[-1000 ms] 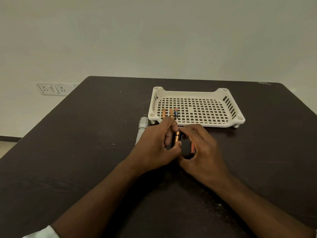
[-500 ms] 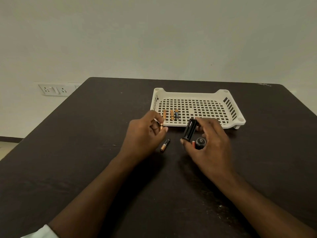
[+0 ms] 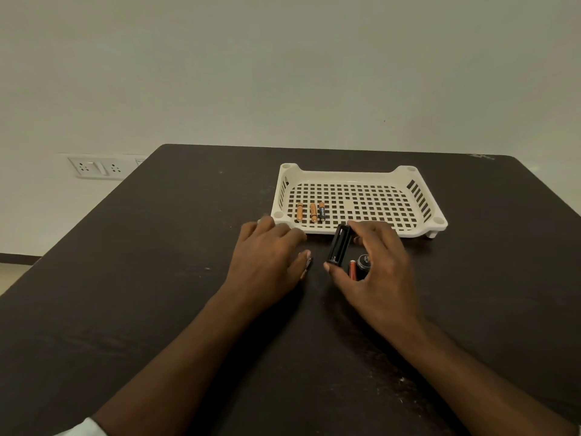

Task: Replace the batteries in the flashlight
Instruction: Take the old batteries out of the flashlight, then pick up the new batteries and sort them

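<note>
My right hand (image 3: pixel 382 272) holds the black battery holder (image 3: pixel 339 247) upright-tilted between thumb and forefinger, just in front of the tray. Under that palm lie the black tail cap (image 3: pixel 364 262) and an orange battery (image 3: pixel 352 269) on the table. My left hand (image 3: pixel 267 256) lies palm down with fingers stretched flat, nothing seen in its grip. A battery (image 3: pixel 306 266) lies beside its thumb. A pale tip of the flashlight body (image 3: pixel 259 220) shows past its fingers; the rest is hidden. Three batteries (image 3: pixel 313 212) lie in the tray's near left corner.
The white perforated tray (image 3: pixel 412 184) stands on the dark table (image 3: pixel 157 278) just beyond both hands. A wall socket plate (image 3: pixel 94 167) is on the wall to the left. The table's left edge runs diagonally toward me.
My hands came apart; the right one kept the battery holder. A battery was left on the table. My left hand, which pinched a battery half a second ago, has flattened onto the table.
</note>
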